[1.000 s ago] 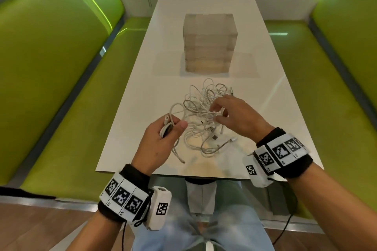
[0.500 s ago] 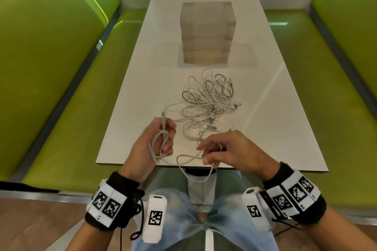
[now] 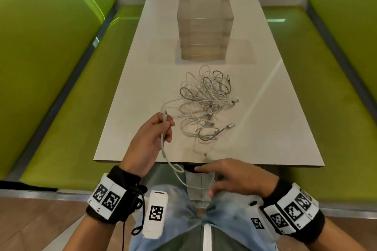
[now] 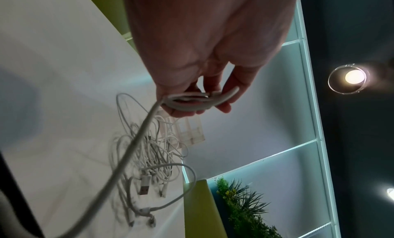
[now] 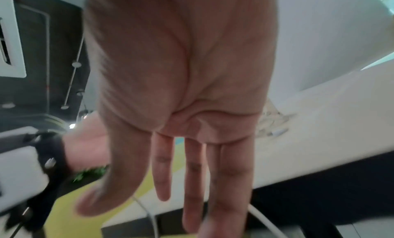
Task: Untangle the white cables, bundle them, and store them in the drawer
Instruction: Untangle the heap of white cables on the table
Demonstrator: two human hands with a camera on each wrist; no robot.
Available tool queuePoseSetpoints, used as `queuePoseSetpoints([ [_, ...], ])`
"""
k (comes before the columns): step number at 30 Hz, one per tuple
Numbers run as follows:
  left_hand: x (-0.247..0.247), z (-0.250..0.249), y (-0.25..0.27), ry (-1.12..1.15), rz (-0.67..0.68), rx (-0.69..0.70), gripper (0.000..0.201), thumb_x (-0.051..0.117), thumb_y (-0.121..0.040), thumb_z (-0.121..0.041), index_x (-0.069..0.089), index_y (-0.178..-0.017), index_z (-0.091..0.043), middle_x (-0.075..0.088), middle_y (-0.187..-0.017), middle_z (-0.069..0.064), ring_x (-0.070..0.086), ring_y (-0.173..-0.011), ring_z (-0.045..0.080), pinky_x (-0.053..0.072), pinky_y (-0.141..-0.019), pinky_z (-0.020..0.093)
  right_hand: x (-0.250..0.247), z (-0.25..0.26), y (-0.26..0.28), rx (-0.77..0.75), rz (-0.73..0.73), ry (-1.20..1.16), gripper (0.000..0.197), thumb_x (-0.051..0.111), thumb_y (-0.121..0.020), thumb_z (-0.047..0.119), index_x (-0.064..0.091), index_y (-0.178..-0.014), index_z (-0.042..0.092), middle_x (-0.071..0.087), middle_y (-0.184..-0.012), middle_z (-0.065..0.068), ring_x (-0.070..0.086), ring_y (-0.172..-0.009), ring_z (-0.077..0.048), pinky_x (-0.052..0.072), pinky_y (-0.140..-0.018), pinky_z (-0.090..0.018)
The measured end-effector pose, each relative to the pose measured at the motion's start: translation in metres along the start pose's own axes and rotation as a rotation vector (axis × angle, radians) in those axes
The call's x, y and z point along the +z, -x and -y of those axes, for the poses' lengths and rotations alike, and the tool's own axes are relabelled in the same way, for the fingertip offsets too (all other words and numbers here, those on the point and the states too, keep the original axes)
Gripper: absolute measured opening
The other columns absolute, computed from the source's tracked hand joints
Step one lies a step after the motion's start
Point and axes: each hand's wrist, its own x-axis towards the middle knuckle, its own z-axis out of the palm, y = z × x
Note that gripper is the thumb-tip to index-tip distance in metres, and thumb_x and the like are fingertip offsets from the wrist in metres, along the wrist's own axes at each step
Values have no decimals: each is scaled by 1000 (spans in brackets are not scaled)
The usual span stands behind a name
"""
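Booth w/ green padded benches on left and right; long white table down the middle, wood floor at near edge.

- Clear drawer unit: far centre of table, stacked drawers, all appeared closed. Nothing stored yet, by the look of it.
- Tangle of white cables: centre of table, near side of drawer unit, apart from it. Loops crossed over each other, several plug ends sticking out to the right. Bulk unsorted.
- One cable: pulled partly out of tangle; ran from left hand down over near table edge toward lap, then across to right hand.
- Left hand: above near-left part of table, fingers curled round a small coil of that cable, plug end poking up past the thumb. Prob. held so as to wind the slack into a bundle. Wrist view showed the coil lying across the fingertips.
- Right hand: below near table edge, over lap; fingers straight and spread, nothing clamped. Cable passed just under it; contact not clear. Likely guiding or freeing slack.
- Plant and lit glass shelves in background of left wrist view.
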Motion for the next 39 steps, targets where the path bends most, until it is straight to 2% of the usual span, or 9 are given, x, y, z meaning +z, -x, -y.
queuePoseSetpoints([
  [4,1,3,2,6,32,-10,14,48,-79,-9,62,-75,-14,57,-77,-1,47,-67,15,41,-63,25,-22,-3,9,91,-327,-142,15,63,-87,27,69,-100,22,67,-93,5,57,-58,5,40,-63,-14],
  [11,11,10,3,1,50,-12,22,50,-77,-11,70,-70,-16,60,-76,-1,48,-70,15,41,-65,25,-33,-22,-11,299,-600,-10,28,58,-90,19,57,-118,19,58,-104,-3,54,-84,-15,38,-72,-27],
  [14,11,14,3,-27,83,1,14,58,-74,-12,71,-76,-12,65,-88,3,59,-90,17,44,-82,31,-38,-31,-23,365,-601,46,41,53,-91,19,48,-132,23,52,-109,-12,57,-94,-28,42,-77,-31],
  [17,9,16,3,-89,74,54,14,66,-74,-20,76,-83,-16,67,-107,5,58,-110,20,40,-99,38,-43,-39,-32,406,-581,66,25,55,-89,18,59,-113,19,53,-101,-13,58,-92,-34,42,-74,-33],
  [23,9,17,2,-5,30,55,11,62,-87,-16,73,-86,-16,73,-85,9,69,-90,28,54,-85,37,-58,-34,-19,275,-798,-227,13,54,-90,8,66,-92,12,67,-87,-11,65,-69,-24,56,-63,-29],
  [25,11,18,-1,21,-21,49,16,56,-85,-17,68,-90,-9,74,-87,11,70,-88,28,55,-82,36,-62,-23,-10,196,-880,-264,15,59,-89,15,69,-100,13,67,-92,-4,66,-69,-14,53,-61,-17],
  [29,17,18,-9,34,-73,47,16,52,-90,-16,62,-95,-5,74,-97,14,70,-92,31,56,-80,33,-63,-3,-5,60,-1109,-290,7,70,-82,18,68,-86,14,67,-87,1,66,-74,-10,53,-68,-18],
  [35,29,25,-19,-53,-41,-4,13,51,-95,-9,60,-95,0,74,-96,16,72,-87,28,58,-78,33,-44,-26,-36,395,-873,-206,26,65,-85,22,53,-103,9,58,-103,-12,57,-90,-24,45,-77,-33],
  [39,29,36,-22,-168,-15,-98,15,53,-94,-7,58,-97,6,76,-87,8,71,-76,20,57,-72,31,-40,-36,-40,452,-814,-215,35,64,-86,27,51,-114,10,49,-108,-13,53,-85,-22,41,-76,-29],
])
